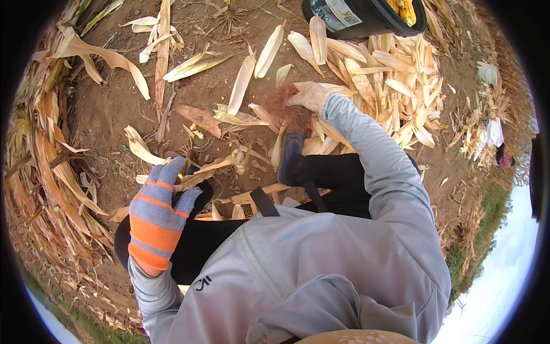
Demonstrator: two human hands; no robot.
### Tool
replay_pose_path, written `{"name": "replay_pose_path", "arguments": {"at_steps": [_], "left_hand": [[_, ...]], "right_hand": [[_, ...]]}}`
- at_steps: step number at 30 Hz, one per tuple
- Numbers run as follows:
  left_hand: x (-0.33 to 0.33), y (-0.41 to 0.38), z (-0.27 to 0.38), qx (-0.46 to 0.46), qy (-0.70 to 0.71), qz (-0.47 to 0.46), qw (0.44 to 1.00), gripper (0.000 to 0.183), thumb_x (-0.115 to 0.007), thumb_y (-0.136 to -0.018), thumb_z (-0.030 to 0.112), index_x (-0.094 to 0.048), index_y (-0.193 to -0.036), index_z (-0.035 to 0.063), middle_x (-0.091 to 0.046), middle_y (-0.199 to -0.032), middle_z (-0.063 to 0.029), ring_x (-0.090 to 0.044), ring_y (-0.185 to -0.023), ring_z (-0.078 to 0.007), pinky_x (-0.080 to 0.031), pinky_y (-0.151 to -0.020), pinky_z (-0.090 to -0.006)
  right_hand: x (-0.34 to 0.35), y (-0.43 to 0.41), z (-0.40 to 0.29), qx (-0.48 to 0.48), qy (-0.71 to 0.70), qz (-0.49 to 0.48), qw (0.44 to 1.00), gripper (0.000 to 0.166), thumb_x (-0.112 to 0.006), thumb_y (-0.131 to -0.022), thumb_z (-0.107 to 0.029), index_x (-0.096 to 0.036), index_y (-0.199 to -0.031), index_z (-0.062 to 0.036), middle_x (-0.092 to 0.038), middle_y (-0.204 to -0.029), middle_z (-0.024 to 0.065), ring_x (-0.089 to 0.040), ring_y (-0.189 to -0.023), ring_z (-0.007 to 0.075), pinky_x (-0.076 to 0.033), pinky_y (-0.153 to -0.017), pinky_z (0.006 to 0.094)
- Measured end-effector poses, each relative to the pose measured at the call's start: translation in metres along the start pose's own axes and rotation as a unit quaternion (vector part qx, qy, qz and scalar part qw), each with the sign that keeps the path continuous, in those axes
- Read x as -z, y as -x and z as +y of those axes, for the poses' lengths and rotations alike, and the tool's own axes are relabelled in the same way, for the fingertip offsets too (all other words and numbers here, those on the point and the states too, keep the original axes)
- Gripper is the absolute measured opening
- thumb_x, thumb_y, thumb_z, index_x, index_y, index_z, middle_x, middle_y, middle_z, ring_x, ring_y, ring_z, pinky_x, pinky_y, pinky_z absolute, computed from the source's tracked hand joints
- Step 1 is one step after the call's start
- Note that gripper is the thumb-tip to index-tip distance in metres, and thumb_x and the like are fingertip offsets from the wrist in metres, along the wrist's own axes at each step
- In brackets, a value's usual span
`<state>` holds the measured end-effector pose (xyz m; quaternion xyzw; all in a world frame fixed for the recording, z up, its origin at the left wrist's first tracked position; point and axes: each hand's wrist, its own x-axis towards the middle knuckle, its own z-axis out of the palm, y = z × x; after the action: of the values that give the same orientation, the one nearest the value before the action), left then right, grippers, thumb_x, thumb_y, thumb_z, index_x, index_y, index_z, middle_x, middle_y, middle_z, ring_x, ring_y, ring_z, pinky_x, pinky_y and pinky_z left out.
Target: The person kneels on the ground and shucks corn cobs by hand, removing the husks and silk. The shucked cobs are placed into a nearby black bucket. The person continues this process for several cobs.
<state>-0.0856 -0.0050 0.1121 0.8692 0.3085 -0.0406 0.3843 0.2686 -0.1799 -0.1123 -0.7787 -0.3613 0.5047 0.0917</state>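
Observation:
My left hand [161, 210], in a grey and orange striped knit glove, is at the left above my bent knee. Its fingers and thumb close around the end of a dry corn husk [210, 170]; the palm side is partly hidden. My right hand [313, 96], in a pale beige glove, reaches forward beside the husk heap. Reddish-brown corn silk [285, 103], blurred, hangs at its fingertips, above my blue shoe [292, 148]. Dry husk leaves [242, 84] lie scattered on the soil in front of me.
A black bucket [365, 19] with yellow corn cobs [404, 10] stands at the top right. Below it spreads a heap of pale husks [399, 81]. Dry corn stalks [56, 163] line the left side. A white container [487, 73] lies farther off at the right.

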Motion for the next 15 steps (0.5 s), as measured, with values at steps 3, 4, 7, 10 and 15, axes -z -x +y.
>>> {"name": "replay_pose_path", "arguments": {"at_steps": [3,4,7,10,15], "left_hand": [[-0.002,0.003,-0.004,0.001,0.004,0.011,1.000,0.046,-0.070,-0.075,0.005,-0.053,-0.118,0.0080,-0.055,-0.085,-0.0061,-0.053,-0.065,-0.0145,-0.047,-0.060,-0.0262],[-0.004,0.004,-0.005,0.003,0.002,0.018,1.000,0.045,-0.070,-0.076,0.005,-0.053,-0.118,0.0080,-0.055,-0.085,-0.0059,-0.053,-0.065,-0.0140,-0.047,-0.060,-0.0259],[0.000,0.000,0.000,0.035,0.008,-0.005,0.999,0.044,-0.069,-0.077,0.005,-0.054,-0.118,0.0072,-0.055,-0.084,-0.0051,-0.053,-0.066,-0.0125,-0.047,-0.061,-0.0249],[-0.002,-0.003,0.003,0.063,0.007,-0.008,0.998,0.043,-0.068,-0.077,0.003,-0.054,-0.118,0.0067,-0.054,-0.083,-0.0044,-0.052,-0.066,-0.0113,-0.046,-0.061,-0.0238],[-0.003,-0.015,0.008,0.094,-0.008,-0.037,0.995,0.044,-0.067,-0.076,0.001,-0.053,-0.118,0.0069,-0.053,-0.083,-0.0045,-0.052,-0.066,-0.0116,-0.046,-0.061,-0.0244]], "right_hand": [[0.061,0.031,0.012,0.004,0.187,0.071,0.980,0.033,-0.064,-0.078,-0.025,-0.059,-0.105,-0.0061,-0.064,-0.097,0.0195,-0.060,-0.095,0.0336,-0.046,-0.080,0.0392],[0.084,0.053,-0.006,-0.037,0.142,0.046,0.988,0.032,-0.062,-0.078,-0.025,-0.059,-0.105,-0.0069,-0.064,-0.097,0.0187,-0.060,-0.094,0.0340,-0.047,-0.080,0.0405],[0.129,0.065,0.085,-0.126,0.343,0.042,0.930,0.034,-0.063,-0.075,-0.023,-0.061,-0.105,-0.0075,-0.064,-0.095,0.0181,-0.061,-0.093,0.0336,-0.049,-0.081,0.0419],[0.144,0.092,0.104,-0.091,0.461,-0.002,0.883,0.036,-0.068,-0.070,-0.019,-0.063,-0.104,-0.0083,-0.064,-0.100,0.0161,-0.061,-0.097,0.0324,-0.049,-0.083,0.0415],[0.124,0.078,0.131,-0.094,0.535,-0.071,0.837,0.034,-0.066,-0.070,-0.010,-0.064,-0.104,-0.0099,-0.052,-0.123,0.0103,-0.052,-0.113,0.0303,-0.047,-0.089,0.0406]]}}
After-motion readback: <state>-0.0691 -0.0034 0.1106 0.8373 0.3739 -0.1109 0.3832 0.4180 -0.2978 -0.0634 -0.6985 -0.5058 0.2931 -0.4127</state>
